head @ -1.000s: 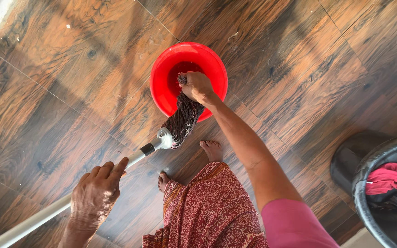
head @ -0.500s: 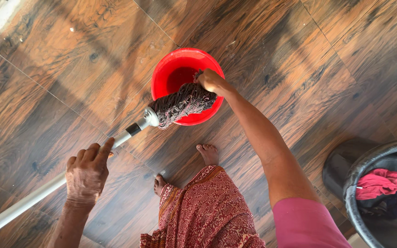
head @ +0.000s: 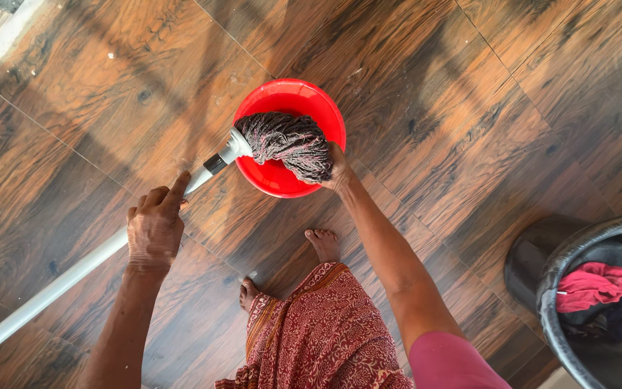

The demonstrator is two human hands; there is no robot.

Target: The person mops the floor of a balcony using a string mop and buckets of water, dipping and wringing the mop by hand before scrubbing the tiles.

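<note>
Head view looks steeply down, probably standing height

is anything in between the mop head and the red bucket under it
Nothing visible does. The mop head hangs directly over the open red bucket, gripped at its lower end by the right hand, while the left hand holds the white handle.

The picture is bright and warm, like daytime sun. The shiny wood floor (head: 469,108) has pale, washed-out patches of glare, most of all near the top left corner. Long dark shadow stripes cross the floor in slanted lines. The red bucket (head: 291,97) glows strong in the light, and the mop head (head: 287,144) is sharp enough to show its strings. The black tub (head: 563,281) at the right edge is dark inside. Lines bend a little near the edges.
</note>
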